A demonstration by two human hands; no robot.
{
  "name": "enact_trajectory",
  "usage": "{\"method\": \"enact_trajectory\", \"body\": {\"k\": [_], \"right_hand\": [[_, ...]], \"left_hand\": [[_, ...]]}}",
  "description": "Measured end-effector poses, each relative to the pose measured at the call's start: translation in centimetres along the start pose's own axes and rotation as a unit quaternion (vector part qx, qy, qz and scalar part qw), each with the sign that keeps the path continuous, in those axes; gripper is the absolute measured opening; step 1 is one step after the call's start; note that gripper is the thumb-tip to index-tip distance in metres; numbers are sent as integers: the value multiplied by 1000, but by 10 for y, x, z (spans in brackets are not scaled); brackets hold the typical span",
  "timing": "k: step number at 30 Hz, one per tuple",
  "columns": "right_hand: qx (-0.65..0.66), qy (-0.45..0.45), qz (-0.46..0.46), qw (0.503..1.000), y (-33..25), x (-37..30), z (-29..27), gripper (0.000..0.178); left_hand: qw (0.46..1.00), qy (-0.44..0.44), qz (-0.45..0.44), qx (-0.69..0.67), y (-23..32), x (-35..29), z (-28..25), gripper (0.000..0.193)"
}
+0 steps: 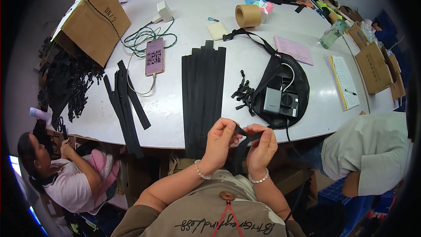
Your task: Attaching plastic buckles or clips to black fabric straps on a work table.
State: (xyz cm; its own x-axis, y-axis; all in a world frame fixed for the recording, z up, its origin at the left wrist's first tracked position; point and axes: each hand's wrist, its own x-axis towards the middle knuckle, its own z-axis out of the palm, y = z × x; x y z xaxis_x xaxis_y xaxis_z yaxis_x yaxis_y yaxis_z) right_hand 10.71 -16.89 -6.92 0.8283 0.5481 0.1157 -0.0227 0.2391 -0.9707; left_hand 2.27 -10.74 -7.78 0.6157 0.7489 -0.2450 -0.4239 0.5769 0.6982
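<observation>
My left hand (pixel 218 141) had its thumb and fingertips pinched on a black strap (pixel 251 139), and my right hand (pixel 262 150) was clamped on that same strap a little farther right. The strap bent between my fingers in front of my chest, over the near edge of the white table (pixel 175 22), with a length hanging down toward my lap. I could not tell from above whether its end was folded or threaded through anything.

As I judged it, good work here wanted both pinches close to the bend, the strap flat and untwisted, and a light, even pull so that neither side slipped. The hanging length was best left free of my clothes. Just left of my hands, the stack of straps (pixel 204 90) reached past the near edge, so my left wrist needed to stay off it. On the right, a dark cable (pixel 288 134) ran down from the mesh bag (pixel 259 90), and a careless elbow could have snagged it.
</observation>
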Motion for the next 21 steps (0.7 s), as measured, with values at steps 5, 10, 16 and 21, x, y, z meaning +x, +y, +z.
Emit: {"method": "enact_trajectory", "body": {"k": [5, 10, 16, 21], "right_hand": [[212, -29, 169, 962, 8, -1, -11, 34], [133, -120, 241, 954, 3, -1, -11, 13], [124, -131, 223, 958, 24, 11, -19, 19], [-16, -146, 188, 971, 34, 29, -18, 17]], "left_hand": [[965, 23, 171, 198, -4, 8, -12, 11], [952, -4, 83, 295, 10, 13, -12, 12], [825, -28, 253, 505, 53, 1, 18, 17], [754, -531, 307, 236, 115, -58, 63, 20]]}}
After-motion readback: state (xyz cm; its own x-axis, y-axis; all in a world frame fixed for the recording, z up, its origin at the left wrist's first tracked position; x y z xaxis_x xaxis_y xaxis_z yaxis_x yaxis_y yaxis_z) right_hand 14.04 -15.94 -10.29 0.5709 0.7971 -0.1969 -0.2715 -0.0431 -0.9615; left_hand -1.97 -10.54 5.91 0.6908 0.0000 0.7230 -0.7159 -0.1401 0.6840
